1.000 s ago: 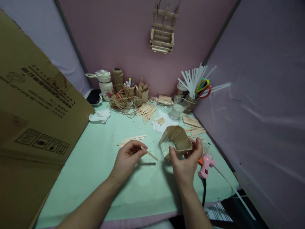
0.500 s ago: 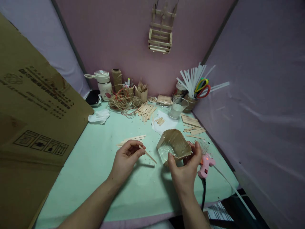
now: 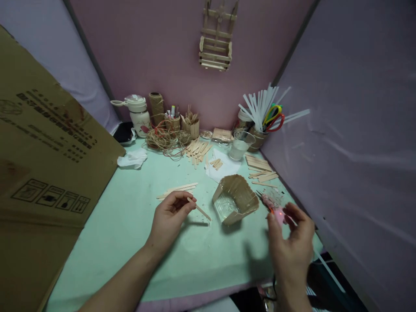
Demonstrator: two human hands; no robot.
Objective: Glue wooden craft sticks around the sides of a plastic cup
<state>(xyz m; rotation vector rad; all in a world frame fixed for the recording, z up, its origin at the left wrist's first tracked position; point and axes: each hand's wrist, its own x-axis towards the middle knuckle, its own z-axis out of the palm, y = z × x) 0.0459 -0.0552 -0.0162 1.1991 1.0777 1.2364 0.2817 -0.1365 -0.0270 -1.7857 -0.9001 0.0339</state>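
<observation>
My left hand (image 3: 170, 216) is closed in a pinch on a thin wooden stick (image 3: 199, 209) that points right, just above the green table (image 3: 130, 225). A small box (image 3: 235, 198) with stick-covered sides and a clear inside rests tilted on the table between my hands, with neither hand touching it. At the table's right edge, my right hand (image 3: 292, 245) curls around a pink glue gun (image 3: 272, 205) whose red light is on. The gun's nozzle points up-left toward the box. This hand is slightly blurred.
A large cardboard sheet (image 3: 42, 143) leans at the left. Along the back stand a thermos (image 3: 139, 113), tangled twine (image 3: 165, 138), cups of sticks, a clear cup (image 3: 240, 145) and a jar with scissors (image 3: 271, 117). Loose sticks (image 3: 177, 190) lie mid-table. A stick shelf (image 3: 216, 43) hangs on the wall.
My right hand has let go of the box, which now rests on the table, and moved right to close around the glue gun. The left hand still holds its stick.
</observation>
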